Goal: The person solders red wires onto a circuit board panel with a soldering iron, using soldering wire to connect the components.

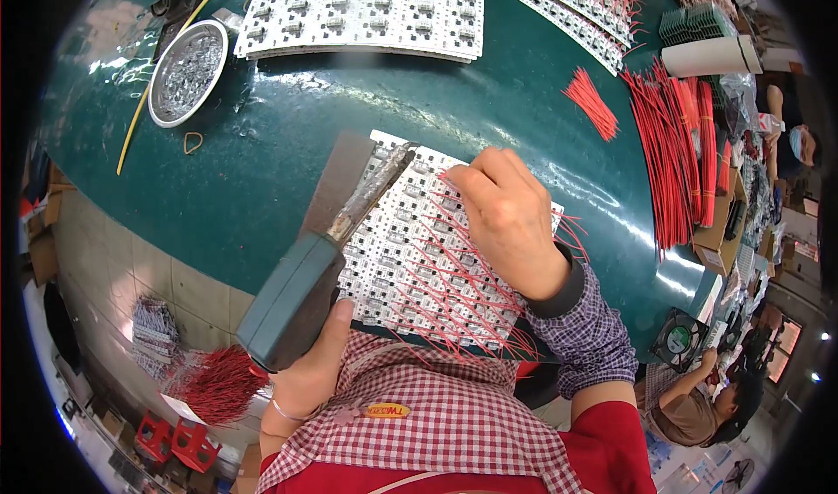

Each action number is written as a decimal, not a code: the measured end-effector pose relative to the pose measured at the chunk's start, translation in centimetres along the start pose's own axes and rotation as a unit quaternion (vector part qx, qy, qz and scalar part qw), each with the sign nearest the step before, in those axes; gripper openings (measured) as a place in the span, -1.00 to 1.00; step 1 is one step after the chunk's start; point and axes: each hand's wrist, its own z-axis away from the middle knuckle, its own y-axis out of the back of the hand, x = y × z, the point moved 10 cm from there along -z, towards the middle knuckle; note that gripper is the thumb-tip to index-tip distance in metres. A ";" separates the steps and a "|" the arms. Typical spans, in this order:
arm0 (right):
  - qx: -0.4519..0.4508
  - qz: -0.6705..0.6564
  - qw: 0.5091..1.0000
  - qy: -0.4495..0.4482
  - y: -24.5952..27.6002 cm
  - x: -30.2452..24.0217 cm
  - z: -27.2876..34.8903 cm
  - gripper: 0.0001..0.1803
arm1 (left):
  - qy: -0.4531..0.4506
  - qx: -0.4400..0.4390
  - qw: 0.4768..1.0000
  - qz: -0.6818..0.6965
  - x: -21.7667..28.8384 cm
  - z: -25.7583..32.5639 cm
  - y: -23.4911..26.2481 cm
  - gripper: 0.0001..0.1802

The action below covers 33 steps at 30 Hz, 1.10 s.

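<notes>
My left hand (307, 365) grips the teal handle of a soldering iron (292, 298); its metal tip (397, 161) reaches over the top edge of a white circuit board panel (384, 258) on the green table. Many short red wires (454, 293) stick out of this panel. My right hand (506, 219) rests on the panel's upper right part, fingers bent down and pinching at a red wire near the iron's tip.
A round metal dish (188, 71) of solder bits sits at the back left beside a yellow stick (157, 84). More white panels (367, 14) lie at the back. Red wire bundles (676, 154) line the right. Another person (698, 398) sits at lower right.
</notes>
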 end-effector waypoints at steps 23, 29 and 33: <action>0.003 -0.039 0.999 0.033 -1.8 -1.0 -2.9 -0.80 | -0.086 -0.044 0.991 -0.091 2.3 -2.1 -0.8 -0.79; -0.004 -0.024 0.999 0.033 -2.0 -1.0 -3.0 -0.81 | -0.094 -0.055 0.988 -0.107 2.3 -2.1 -1.1 -0.82; -0.013 -0.014 0.999 0.034 -2.0 -1.2 -3.1 -0.80 | -0.098 -0.056 0.987 -0.119 2.1 -2.0 -1.0 -0.83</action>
